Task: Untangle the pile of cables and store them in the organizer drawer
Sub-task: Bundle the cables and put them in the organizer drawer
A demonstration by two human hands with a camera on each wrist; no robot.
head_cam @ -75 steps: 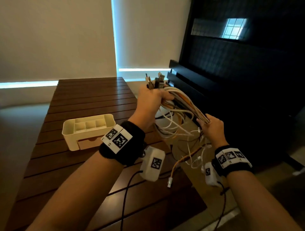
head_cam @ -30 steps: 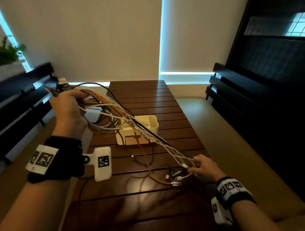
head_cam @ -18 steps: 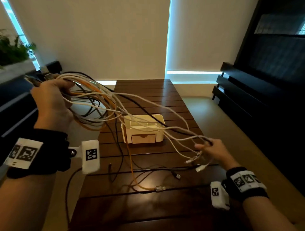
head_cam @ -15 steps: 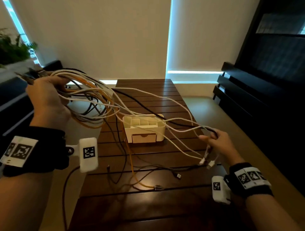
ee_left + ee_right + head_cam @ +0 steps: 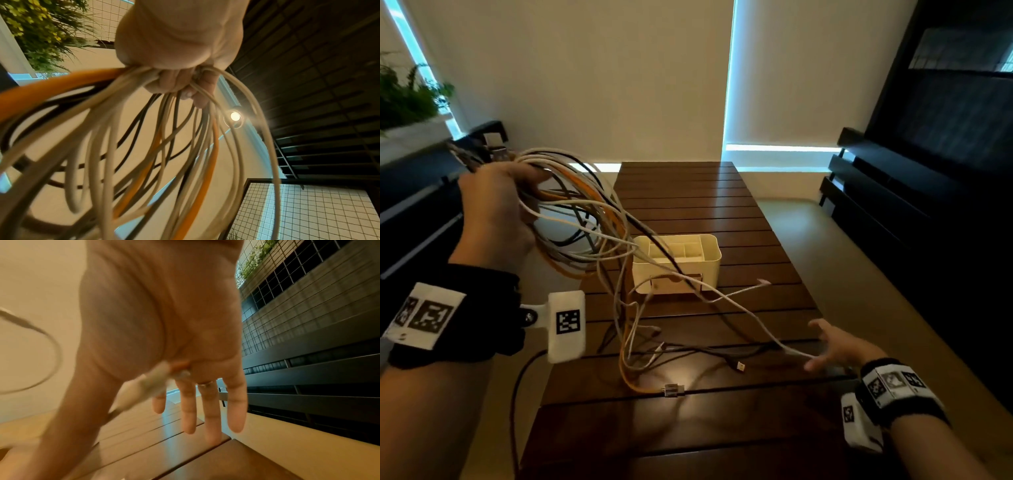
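My left hand (image 5: 496, 205) is raised at the left and grips a tangled bundle of white, orange and black cables (image 5: 585, 212). In the left wrist view my left hand (image 5: 176, 40) is curled round the cable loops (image 5: 144, 146). The loose ends trail down over the cream organizer (image 5: 678, 263) and its shut front drawer (image 5: 676, 284) onto the wooden table (image 5: 688, 192). My right hand (image 5: 835, 346) hovers low over the table's right edge with its fingers spread. One white cable (image 5: 756, 325) runs to it. In the right wrist view a blurred white plug (image 5: 144, 386) passes my right hand (image 5: 164, 321), ungripped.
An orange cable's metal plug (image 5: 673, 390), a black cable's plug (image 5: 739, 366) and a white plug (image 5: 763, 282) lie on the table. A black bench (image 5: 893, 192) stands along the right. Another dark bench (image 5: 414, 205) and a plant (image 5: 407, 96) are at the left.
My right hand has let go of the white cable ends and dropped toward the table with fingers spread. The cable ends have fallen slack onto the table. My left hand keeps holding the bundle.
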